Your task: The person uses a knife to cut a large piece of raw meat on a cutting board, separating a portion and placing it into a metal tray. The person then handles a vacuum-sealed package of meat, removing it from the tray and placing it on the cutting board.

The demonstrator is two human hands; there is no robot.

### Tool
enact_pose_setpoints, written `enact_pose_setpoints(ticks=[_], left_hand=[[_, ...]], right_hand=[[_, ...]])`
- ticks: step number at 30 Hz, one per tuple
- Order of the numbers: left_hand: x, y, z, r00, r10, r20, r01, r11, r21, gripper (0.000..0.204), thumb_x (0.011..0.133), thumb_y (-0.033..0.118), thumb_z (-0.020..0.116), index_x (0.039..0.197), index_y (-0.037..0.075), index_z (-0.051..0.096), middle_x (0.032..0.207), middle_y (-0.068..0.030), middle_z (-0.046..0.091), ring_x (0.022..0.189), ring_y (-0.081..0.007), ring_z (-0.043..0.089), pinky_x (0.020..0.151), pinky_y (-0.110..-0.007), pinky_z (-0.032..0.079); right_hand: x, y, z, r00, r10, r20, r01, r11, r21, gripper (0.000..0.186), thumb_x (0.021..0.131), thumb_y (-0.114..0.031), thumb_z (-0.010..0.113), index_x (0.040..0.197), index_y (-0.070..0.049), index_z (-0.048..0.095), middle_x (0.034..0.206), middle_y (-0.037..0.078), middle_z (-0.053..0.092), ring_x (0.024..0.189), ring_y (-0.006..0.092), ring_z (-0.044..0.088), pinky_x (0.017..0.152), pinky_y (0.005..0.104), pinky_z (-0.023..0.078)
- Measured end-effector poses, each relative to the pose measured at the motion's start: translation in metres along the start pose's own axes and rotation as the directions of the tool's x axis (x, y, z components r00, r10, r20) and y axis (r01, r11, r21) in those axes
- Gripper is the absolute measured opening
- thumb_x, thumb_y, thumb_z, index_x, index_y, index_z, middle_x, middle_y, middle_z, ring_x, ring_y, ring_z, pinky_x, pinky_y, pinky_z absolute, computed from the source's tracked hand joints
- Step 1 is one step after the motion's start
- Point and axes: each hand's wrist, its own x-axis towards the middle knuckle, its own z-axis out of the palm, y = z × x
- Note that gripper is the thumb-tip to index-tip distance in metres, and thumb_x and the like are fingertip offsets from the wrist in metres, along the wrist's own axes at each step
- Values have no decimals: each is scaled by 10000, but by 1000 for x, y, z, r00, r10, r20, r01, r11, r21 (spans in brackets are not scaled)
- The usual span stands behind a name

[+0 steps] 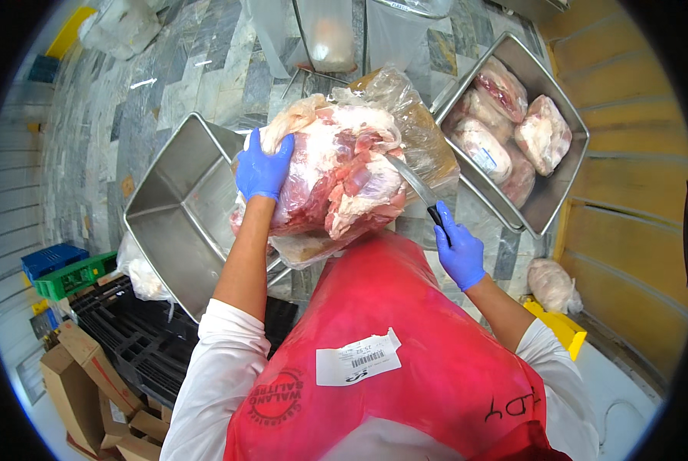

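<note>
A large piece of raw meat with white fat lies on a plastic-covered board in front of me. My left hand, in a blue glove, grips the meat's left side. My right hand, gloved alike, is closed on the black handle of a knife; the long blade reaches to the meat's right side, where its tip is hard to make out. A red apron covers my front.
A steel tub stands at left; another at right holds several wrapped meat pieces. Black pallets, plastic crates and cardboard boxes lie at lower left. A bagged piece sits beside the right wall.
</note>
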Motion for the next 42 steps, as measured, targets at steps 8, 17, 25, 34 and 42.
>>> enact_pose_setpoints(ticks=[8, 17, 25, 34, 42], left_hand=[[1, 7, 1, 1000, -24, 15, 24, 1000, 14, 895, 816, 737, 651, 1487, 155, 548, 1278, -283, 669, 1181, -451, 650, 990, -522, 520], [-14, 25, 21, 690, 654, -311, -669, 740, 73, 596, 898, 419, 745, 1358, 66, 606, 1331, -254, 602, 1238, -437, 563, 1059, -519, 440], [-19, 164, 59, 221, 892, 395, -952, 285, -110, 436, 898, 268, 742, 1303, 121, 673, 1302, -205, 645, 1164, -429, 622, 983, -472, 512], [-13, 179, 48, 227, 860, 456, -946, 306, -107, 159, 891, 130, 695, 1030, 63, 660, 920, -186, 651, 866, -398, 656, 755, -476, 523], [6, 152, 54, 543, 784, 301, -801, 591, -97, 401, 923, 354, 747, 1153, 34, 670, 1108, -244, 702, 1044, -400, 666, 923, -483, 501]], right_hand=[[-18, -2, 115, 977, 129, -170, -67, 941, 331, 630, 1003, -246, 635, 1592, -223, 411, 1005, 212, 721, 825, 414, 710, 716, 491, 576], [-51, 49, 62, 988, 151, 40, -145, 792, 592, 598, 964, -208, 695, 1531, -208, 504, 1204, 193, 719, 1037, 382, 722, 848, 417, 585], [-105, 112, 40, 952, 268, 146, -302, 765, 568, 564, 945, -236, 723, 1487, -234, 566, 1038, 198, 749, 914, 362, 747, 777, 418, 590], [-61, 116, 10, 976, 187, 109, -213, 736, 642, 547, 928, -278, 734, 1457, -246, 600, 883, 190, 717, 743, 400, 692, 666, 467, 560], [4, 112, -45, 969, 5, 245, -163, 760, 630, 471, 954, -320, 688, 1414, -237, 636, 838, 182, 710, 724, 400, 681, 681, 496, 553]])
